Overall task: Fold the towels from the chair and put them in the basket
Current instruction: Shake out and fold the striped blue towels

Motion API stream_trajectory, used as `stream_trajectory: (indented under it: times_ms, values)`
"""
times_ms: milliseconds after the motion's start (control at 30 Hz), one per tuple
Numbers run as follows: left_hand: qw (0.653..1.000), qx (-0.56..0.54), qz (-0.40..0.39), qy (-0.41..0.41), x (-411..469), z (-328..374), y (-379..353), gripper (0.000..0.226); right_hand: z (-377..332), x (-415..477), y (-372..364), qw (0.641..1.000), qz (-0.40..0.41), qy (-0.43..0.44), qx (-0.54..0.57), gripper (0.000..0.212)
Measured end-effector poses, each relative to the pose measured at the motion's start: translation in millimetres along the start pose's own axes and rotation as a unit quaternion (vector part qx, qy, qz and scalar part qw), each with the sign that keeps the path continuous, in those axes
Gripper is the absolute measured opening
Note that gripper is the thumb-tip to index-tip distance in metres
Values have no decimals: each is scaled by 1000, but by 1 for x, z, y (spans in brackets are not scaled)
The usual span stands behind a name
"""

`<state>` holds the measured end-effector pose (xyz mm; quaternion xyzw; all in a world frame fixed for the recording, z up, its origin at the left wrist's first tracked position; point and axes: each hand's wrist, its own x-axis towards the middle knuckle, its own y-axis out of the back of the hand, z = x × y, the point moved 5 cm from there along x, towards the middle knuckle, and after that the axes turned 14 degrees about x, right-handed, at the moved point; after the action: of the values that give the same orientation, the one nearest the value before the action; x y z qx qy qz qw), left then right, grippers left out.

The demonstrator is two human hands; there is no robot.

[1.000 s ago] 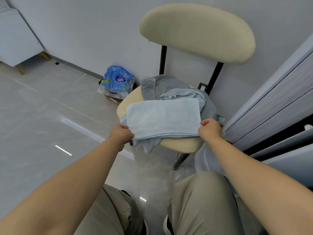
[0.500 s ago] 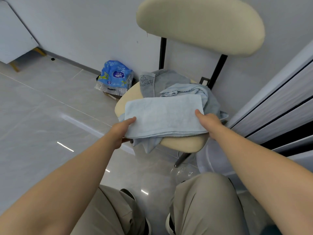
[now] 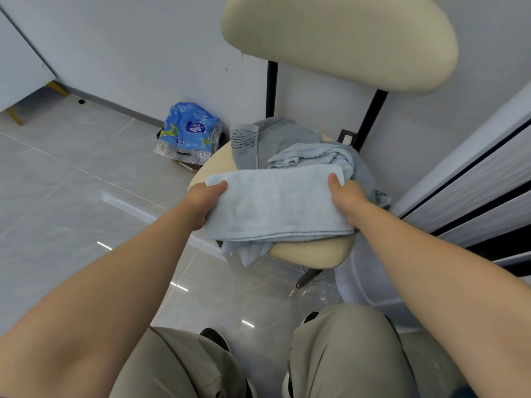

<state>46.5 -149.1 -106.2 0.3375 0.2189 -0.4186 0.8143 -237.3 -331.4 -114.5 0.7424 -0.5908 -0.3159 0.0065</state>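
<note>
A light blue towel (image 3: 275, 205), folded into a flat rectangle, lies across the front of the cream chair seat (image 3: 310, 251). My left hand (image 3: 204, 199) grips its left end, thumb on top. My right hand (image 3: 344, 196) grips its right end the same way. Behind it lie a crumpled light blue towel (image 3: 319, 155) and a grey towel (image 3: 270, 139). More blue cloth hangs off the seat's front edge under the folded towel. A white basket (image 3: 362, 282) shows partly at the chair's right, behind my right arm.
The chair's cream backrest (image 3: 339, 38) rises ahead on black posts. A blue plastic package (image 3: 189, 133) sits on the tiled floor by the wall, left of the chair. White and dark panels (image 3: 474, 191) stand at the right. My knees are at the bottom.
Both hands slid from the towel's near corners forward along its sides, and their thumbs now lie on top near the far corners. The towel looks shorter front to back.
</note>
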Motion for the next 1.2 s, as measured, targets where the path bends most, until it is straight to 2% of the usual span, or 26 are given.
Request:
stream_trajectory:
  times_ms: [100, 367, 467, 600, 700, 733, 800, 867, 967, 1033, 1133, 1200]
  values:
    - [999, -8, 34, -37, -8, 8, 6, 42, -8, -8, 5, 999, 25, 43, -15, 62]
    - [993, -58, 53, -90, -70, 22, 32, 12, -34, -52, 30, 993, 34, 105, 34, 60]
    - [995, -14, 55, -76, -97, 25, 37, 20, -40, -78, 33, 994, 7, 106, 15, 51]
    - [987, 65, 80, -127, -140, 42, 37, 15, -69, -120, 29, 986, -33, 164, -2, 29]
    - [971, 150, 85, -165, -170, 56, 32, 43, -95, -162, 13, 973, -79, 213, -30, 13]
    - [964, 175, 86, -179, -179, 61, 29, 46, -103, -178, 6, 968, -93, 228, -41, 12]
    - [952, 212, 94, -201, -199, 71, 23, 36, -117, -211, -5, 958, -110, 258, -55, 14]
    - [945, 223, 100, -217, -217, 79, 17, 27, -123, -235, -15, 951, -127, 276, -50, 7]
    - [944, 214, 100, -232, -226, 83, 12, 24, -124, -256, -26, 951, -149, 272, -3, 15]
    - [943, 206, 101, -240, -230, 86, 15, 36, -123, -261, -30, 949, -172, 257, 52, 16]
    - [957, 164, 53, -234, -233, 82, 19, 54, -118, -266, -33, 932, -247, 172, 200, 29]
    - [962, 129, 13, -242, -233, 78, 21, 57, -118, -272, -30, 911, -290, 139, 258, 32]
